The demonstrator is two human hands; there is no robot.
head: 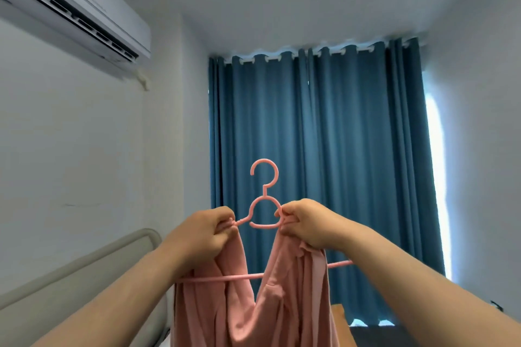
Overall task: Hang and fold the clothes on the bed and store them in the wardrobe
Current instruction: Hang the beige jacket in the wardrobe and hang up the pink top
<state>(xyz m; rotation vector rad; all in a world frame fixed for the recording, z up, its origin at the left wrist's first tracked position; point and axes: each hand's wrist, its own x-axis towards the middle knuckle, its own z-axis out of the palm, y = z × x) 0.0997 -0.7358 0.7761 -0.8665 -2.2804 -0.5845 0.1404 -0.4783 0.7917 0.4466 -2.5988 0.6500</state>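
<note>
Two bare hands are raised mid-frame. Far left, air conditioner (pixel 76 8) high on the wall, padded headboard (pixel 84 259) below. Left hand (pixel 203 231): fingers curled, pinching pink fabric at the hanger's left shoulder. Pink hanger (pixel 264 191) upright, hook up, held between both hands. Pink garment (pixel 296 290) hangs from both grips; the lower bar crosses in front of its left part and behind its right. Right hand (pixel 307 222): fingers curled, pinching fabric at the right shoulder. Blue curtain (pixel 352 149) closed behind.
</note>
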